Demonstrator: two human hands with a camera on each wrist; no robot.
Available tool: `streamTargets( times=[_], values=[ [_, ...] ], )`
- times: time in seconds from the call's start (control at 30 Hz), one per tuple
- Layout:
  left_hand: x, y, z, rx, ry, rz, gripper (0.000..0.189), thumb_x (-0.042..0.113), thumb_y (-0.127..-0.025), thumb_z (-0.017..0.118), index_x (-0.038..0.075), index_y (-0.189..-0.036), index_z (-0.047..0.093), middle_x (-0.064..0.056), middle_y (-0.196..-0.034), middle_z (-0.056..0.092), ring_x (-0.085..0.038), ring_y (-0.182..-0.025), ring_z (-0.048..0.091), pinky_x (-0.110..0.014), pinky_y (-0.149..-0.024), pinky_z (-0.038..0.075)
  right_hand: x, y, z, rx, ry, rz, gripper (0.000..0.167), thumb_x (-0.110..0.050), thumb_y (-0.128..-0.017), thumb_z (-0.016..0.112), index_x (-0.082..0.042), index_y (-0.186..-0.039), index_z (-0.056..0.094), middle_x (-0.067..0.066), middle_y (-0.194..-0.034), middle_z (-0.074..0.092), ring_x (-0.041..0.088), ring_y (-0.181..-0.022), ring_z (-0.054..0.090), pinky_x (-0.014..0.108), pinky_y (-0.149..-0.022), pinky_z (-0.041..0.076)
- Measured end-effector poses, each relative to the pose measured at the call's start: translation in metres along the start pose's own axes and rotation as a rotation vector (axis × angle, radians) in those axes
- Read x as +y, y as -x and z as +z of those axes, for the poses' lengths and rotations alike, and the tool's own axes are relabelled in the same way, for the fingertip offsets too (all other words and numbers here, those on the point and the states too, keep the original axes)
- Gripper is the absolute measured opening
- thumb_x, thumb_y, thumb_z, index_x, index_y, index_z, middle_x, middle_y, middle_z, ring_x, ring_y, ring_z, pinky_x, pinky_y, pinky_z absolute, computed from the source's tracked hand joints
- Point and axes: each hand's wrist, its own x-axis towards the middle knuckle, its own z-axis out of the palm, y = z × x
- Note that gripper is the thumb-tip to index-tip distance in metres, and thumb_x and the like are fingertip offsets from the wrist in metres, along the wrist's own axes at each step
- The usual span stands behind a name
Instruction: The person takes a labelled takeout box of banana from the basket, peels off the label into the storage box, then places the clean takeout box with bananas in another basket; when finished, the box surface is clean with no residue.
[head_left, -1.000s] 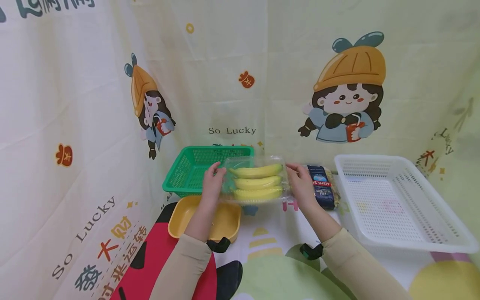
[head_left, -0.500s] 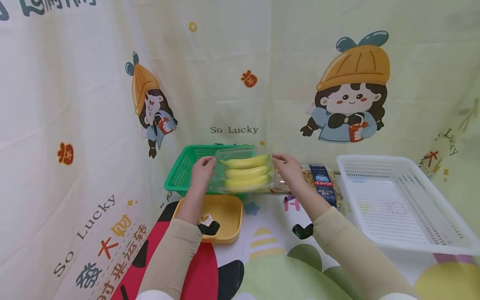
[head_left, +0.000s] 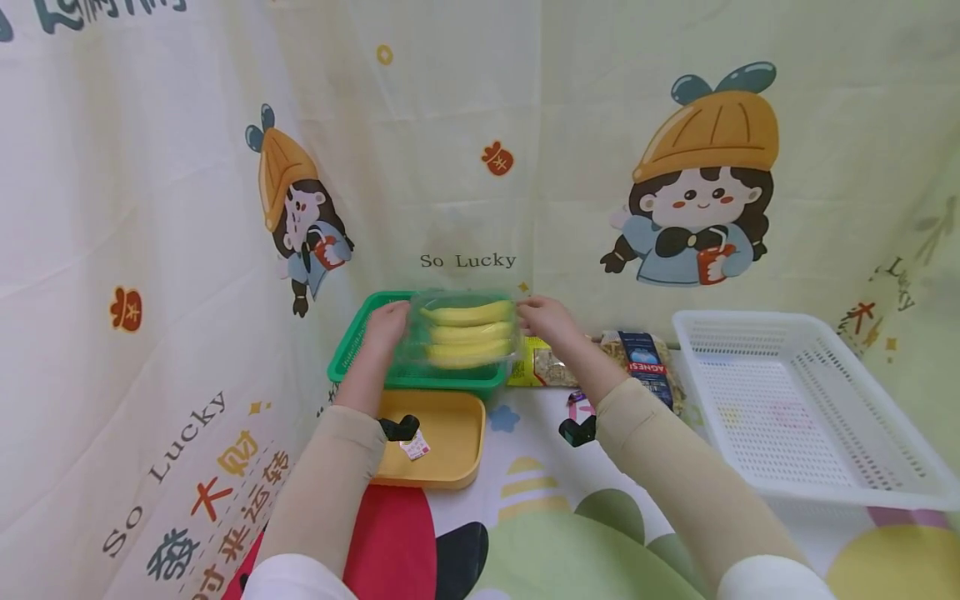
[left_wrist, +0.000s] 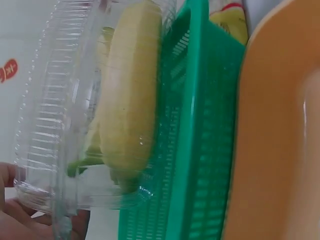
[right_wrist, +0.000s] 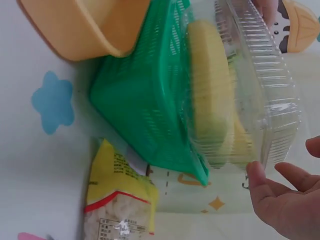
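Three yellow bananas (head_left: 471, 333) lie in a clear plastic clamshell box (left_wrist: 52, 105), held just over the green basket (head_left: 420, 383). My left hand (head_left: 386, 325) grips one end of the box; in the left wrist view its fingers wrap the box's corner. The opposite end is pinched by my right hand (head_left: 549, 320), whose thumb (right_wrist: 256, 175) presses the box near its edge in the right wrist view. The basket's inside is mostly hidden behind the box.
An orange-yellow tub (head_left: 442, 479) with a small label (head_left: 415, 445) inside stands in front of the basket. To the right are a yellow food bag (head_left: 534, 363), a dark-blue-labelled pasta bag (head_left: 647, 367), a small purple wrapper (head_left: 577, 397) and a white basket (head_left: 817, 492).
Both hands have carried the box of bananas left and slightly farther away, from beside the green basket to over it. The yellow bag and the label in the tub have come into view.
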Motion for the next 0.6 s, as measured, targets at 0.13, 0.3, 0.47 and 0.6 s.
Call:
streamTargets(
  times=[0.13,0.3,0.47,0.6],
  values=[
    [0.001,-0.005,-0.006,-0.010,-0.012,-0.006,0.052,0.041,-0.103,0.039,0.014,-0.147,0.047,-0.015,-0.136,0.051,-0.033,-0.126,0.050,-0.048,-0.111,0.039,-0.004,-0.010,0.007,-0.029,-0.065,0.030,0.050,-0.026,-0.102,0.048,-0.006,-0.148,0.045,0.014,-0.149,0.047,0.030,-0.123,0.056,0.039,-0.105,0.049],
    [-0.003,-0.012,-0.012,-0.039,0.040,-0.047,0.057,0.039,-0.104,0.041,0.017,-0.156,0.032,-0.013,-0.156,0.037,-0.035,-0.141,0.039,-0.049,-0.119,0.030,-0.008,-0.015,0.016,-0.049,-0.111,0.030,0.052,-0.021,-0.101,0.047,-0.002,-0.149,0.042,0.017,-0.152,0.043,0.034,-0.132,0.050,0.042,-0.111,0.044],
    [-0.007,-0.019,-0.019,-0.030,0.067,-0.087,0.055,0.039,-0.103,0.042,0.023,-0.155,0.033,-0.007,-0.161,0.032,-0.032,-0.147,0.032,-0.052,-0.121,0.026,-0.010,-0.020,0.023,-0.077,-0.088,0.021,0.052,-0.024,-0.102,0.048,0.000,-0.148,0.042,0.020,-0.151,0.044,0.034,-0.136,0.047,0.042,-0.113,0.042],
    [-0.009,-0.024,-0.024,-0.019,0.063,-0.091,0.054,0.035,-0.103,0.042,0.022,-0.155,0.035,-0.006,-0.162,0.031,-0.031,-0.149,0.028,-0.050,-0.122,0.024,-0.011,-0.024,0.029,-0.066,-0.037,0.015,0.049,-0.025,-0.101,0.048,-0.001,-0.144,0.048,0.019,-0.127,0.058,0.026,-0.113,0.058,0.035,-0.101,0.049]
  ],
)
